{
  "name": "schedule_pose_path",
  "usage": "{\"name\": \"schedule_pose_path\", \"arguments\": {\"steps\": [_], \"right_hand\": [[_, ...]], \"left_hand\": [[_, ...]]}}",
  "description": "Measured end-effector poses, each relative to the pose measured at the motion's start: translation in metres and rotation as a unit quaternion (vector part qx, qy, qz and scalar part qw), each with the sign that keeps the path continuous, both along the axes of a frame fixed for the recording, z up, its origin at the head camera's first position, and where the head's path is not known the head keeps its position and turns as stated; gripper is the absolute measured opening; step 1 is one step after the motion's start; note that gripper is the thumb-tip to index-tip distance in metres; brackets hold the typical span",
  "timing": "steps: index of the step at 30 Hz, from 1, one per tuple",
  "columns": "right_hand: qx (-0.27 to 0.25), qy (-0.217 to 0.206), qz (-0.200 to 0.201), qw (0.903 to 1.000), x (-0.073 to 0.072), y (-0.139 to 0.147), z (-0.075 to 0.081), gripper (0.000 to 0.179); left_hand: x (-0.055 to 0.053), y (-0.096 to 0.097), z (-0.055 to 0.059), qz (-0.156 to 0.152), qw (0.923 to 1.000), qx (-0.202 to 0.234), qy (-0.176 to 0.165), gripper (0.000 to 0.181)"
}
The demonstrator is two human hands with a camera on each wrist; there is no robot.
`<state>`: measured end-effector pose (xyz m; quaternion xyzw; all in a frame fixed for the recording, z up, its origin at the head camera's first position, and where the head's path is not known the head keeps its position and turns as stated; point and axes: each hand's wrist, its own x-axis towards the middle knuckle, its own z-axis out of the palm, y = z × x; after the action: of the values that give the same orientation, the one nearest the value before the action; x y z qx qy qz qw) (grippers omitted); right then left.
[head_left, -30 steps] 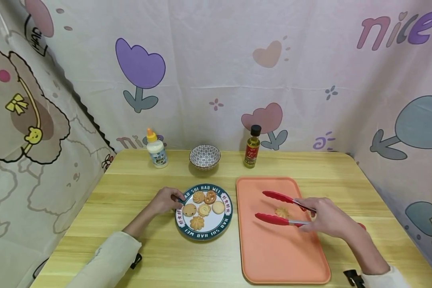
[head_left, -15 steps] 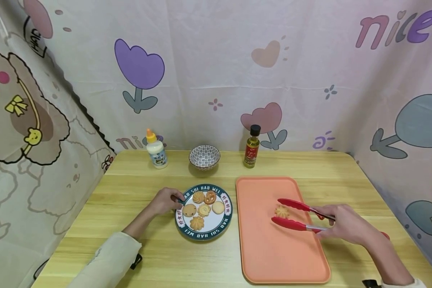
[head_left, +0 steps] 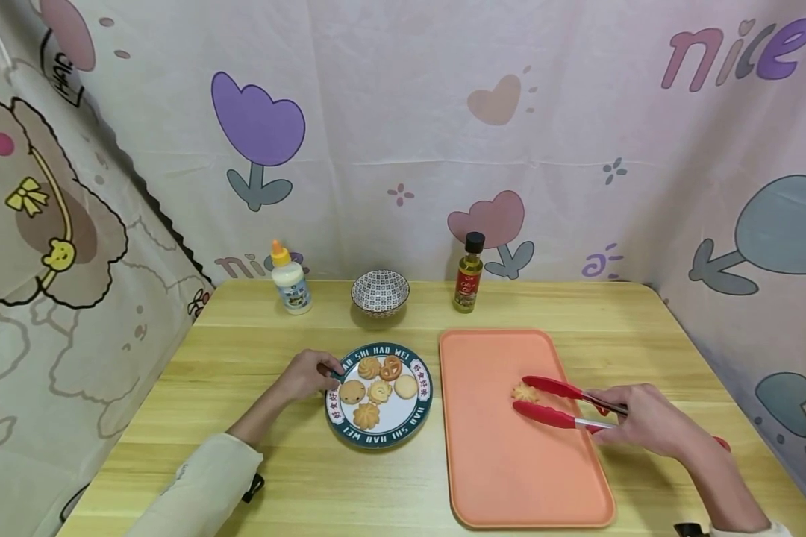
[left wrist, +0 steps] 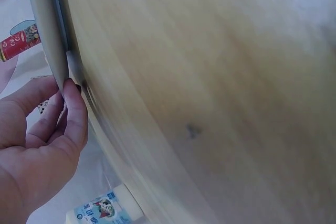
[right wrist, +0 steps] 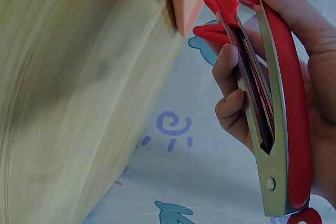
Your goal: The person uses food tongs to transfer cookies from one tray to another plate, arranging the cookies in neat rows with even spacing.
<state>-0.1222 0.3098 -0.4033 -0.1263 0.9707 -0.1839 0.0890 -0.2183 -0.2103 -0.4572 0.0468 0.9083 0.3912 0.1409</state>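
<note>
In the head view my left hand [head_left: 311,374] pinches the left rim of a round plate [head_left: 378,441] with a green border. Thumb and fingers meet on that rim in the left wrist view. Several cookies [head_left: 366,416] lie on the plate, one of them pretzel-shaped. My right hand [head_left: 645,419] grips red-tipped tongs [head_left: 551,416] over an orange tray [head_left: 510,477]. A flower-shaped cookie [head_left: 522,392] on the tray sits between the tong tips; whether both tips touch it, I cannot tell. The right wrist view shows fingers curled round the tongs' steel and red handles [right wrist: 294,103].
Along the back edge of the wooden table [head_left: 289,477] stand a white bottle with a yellow cap [head_left: 292,287], a patterned bowl [head_left: 380,293] and an olive oil bottle [head_left: 467,277]. A printed cloth [head_left: 376,89] hangs behind.
The right hand has drawn the tongs to the right, and their tips have come closer together around the cookie on the tray. The left hand stays on the plate's rim.
</note>
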Motion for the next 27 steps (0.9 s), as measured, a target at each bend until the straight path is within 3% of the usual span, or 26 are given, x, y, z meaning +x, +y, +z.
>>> {"name": "schedule_pose_path", "arguments": {"steps": [14,27], "right_hand": [[-0.013,0.027,0.021,0.9993,-0.005,-0.006,0.004,0.061],[-0.050,0.026,0.038,0.9977,-0.022,-0.042,0.011,0.057]], "left_hand": [[-0.001,0.001,-0.001,0.004,1.0000,-0.007,-0.001,0.018],[0.000,0.001,0.002,0.000,1.0000,-0.001,-0.006,0.018]]}}
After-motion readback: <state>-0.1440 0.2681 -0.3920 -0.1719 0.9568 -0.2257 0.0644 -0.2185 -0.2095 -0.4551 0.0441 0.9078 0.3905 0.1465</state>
